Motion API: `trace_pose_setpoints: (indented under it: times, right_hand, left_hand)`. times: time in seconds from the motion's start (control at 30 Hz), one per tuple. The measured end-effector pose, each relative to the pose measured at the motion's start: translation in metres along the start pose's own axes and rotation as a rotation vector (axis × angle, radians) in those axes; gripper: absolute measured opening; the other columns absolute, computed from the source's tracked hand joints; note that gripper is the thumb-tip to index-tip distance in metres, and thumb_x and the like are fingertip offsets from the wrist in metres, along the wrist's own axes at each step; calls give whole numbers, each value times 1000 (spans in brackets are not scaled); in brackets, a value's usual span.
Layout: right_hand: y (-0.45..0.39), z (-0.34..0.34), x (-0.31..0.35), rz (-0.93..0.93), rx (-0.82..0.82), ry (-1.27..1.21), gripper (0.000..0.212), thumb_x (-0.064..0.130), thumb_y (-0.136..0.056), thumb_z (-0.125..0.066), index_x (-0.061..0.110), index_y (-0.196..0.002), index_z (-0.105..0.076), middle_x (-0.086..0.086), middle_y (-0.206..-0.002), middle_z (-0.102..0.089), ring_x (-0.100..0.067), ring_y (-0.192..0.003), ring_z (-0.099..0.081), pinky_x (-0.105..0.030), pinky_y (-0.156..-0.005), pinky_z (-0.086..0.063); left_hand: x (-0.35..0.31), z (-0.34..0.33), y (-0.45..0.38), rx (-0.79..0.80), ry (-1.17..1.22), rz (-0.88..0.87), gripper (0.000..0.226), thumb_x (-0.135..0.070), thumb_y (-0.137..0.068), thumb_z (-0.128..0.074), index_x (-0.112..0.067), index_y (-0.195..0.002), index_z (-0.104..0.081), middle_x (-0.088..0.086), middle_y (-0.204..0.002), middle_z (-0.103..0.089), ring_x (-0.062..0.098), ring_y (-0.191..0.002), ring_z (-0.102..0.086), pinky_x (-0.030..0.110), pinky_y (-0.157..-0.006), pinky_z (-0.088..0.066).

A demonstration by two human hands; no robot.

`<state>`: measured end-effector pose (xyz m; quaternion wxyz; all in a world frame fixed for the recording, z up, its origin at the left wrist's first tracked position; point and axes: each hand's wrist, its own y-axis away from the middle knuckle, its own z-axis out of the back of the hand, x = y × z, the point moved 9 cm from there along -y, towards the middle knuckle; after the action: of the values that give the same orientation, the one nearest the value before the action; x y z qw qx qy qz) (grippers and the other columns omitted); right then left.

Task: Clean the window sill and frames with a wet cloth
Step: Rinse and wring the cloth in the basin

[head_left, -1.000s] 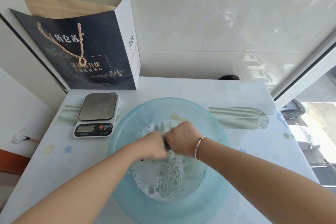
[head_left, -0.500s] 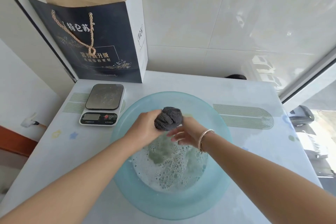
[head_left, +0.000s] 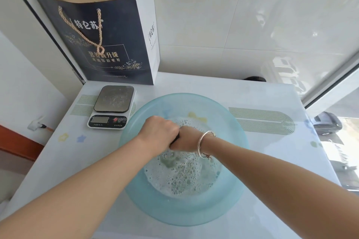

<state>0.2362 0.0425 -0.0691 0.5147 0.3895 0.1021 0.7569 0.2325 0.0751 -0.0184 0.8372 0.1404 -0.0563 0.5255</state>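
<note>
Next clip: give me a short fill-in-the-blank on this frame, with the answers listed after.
1. Both hands, left hand and right hand, meet above the ____ basin.
2. The water in the basin is covered in ____.
3. The kitchen scale sits in front of a dark paper ____.
4. A bracelet circles the ____ wrist.

Answers: blue; foam; bag; right

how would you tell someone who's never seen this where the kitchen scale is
On the white table, look behind and left of the blue basin. The kitchen scale stands there in front of the dark gift bag, the only thing with a steel plate and small display.
</note>
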Motion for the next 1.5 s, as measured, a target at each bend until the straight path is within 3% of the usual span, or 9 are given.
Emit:
trace_pose_setpoints:
  times: [0.1,0.2,0.3,0.53,0.63,0.83,1.13,1.33,1.5]
  right_hand:
    - [16,22,13,83,-287,492,14,21,-87,-46,18,-74,-51,1,-72,-58,-24,-70,-57,-26,-55,-39]
    - [24,18,22,280,-361,795,18,12,-88,-44,22,-75,-51,-1,-78,-65,-23,-61,-49,-23,-48,-30]
    - [23,12,18,373,-360,882,21,8,-88,-45,21,-71,-48,1,-62,-55,-21,-55,-45,-21,-46,-24]
    - [22,19,15,417,-420,891,15,18,-90,-46,20,-75,-46,1,-67,-59,-23,-56,-51,-27,-51,-33]
    - [27,35,9,362,-455,685,3,20,-89,-50,18,-89,-48,-2,-84,-62,-27,-72,-61,-32,-55,-36]
    - [46,57,-24,117,-518,-48,40,25,-79,-65,13,-102,-34,-4,-99,-51,-25,-82,-54,-29,-62,-37]
    - [110,87,-68,-26,-652,-873,29,17,-85,-64,8,-102,-43,-6,-89,-58,-17,-77,-56,-29,-64,-50]
    - [189,109,-138,-92,-938,-1038,22,18,-83,-68,5,-96,-55,-3,-78,-58,-15,-71,-55,-31,-67,-46]
    - [261,119,-214,-112,-1090,-1105,22,10,-85,-65,9,-104,-53,-7,-86,-60,-11,-68,-60,-22,-59,-49]
  left_hand:
    - [9,-17,5,64,264,284,15,-19,-81,-52,-17,-89,-64,3,-95,-68,29,-91,-65,27,-65,-39]
    - [4,-40,17,139,592,455,11,-18,-74,-53,-16,-76,-63,1,-73,-61,27,-77,-63,25,-63,-41]
    - [-9,-61,21,245,968,517,19,-10,-71,-53,-16,-54,-47,-1,-51,-46,20,-52,-48,23,-53,-35]
    - [-19,-64,23,341,1456,540,34,-7,-76,-69,-18,-47,-55,-4,-47,-45,14,-49,-41,22,-50,-33]
    - [-21,-58,31,354,1658,559,21,-7,-76,-72,-16,-73,-53,-8,-44,-45,8,-40,-35,19,-42,-27]
    - [-6,-33,23,216,2233,624,47,10,-75,-67,-7,-116,-52,9,-85,-63,15,-69,-57,25,-60,-42]
    - [-22,39,-17,103,2105,398,40,-14,-84,-69,-14,-120,-53,10,-111,-65,20,-94,-63,32,-88,-44]
    - [-102,97,-48,142,2094,188,33,-3,-89,-60,-10,-119,-51,8,-100,-62,18,-85,-62,28,-79,-48]
    - [-198,136,-77,209,2019,38,33,-3,-90,-57,-11,-122,-53,11,-111,-64,23,-101,-64,33,-90,-49]
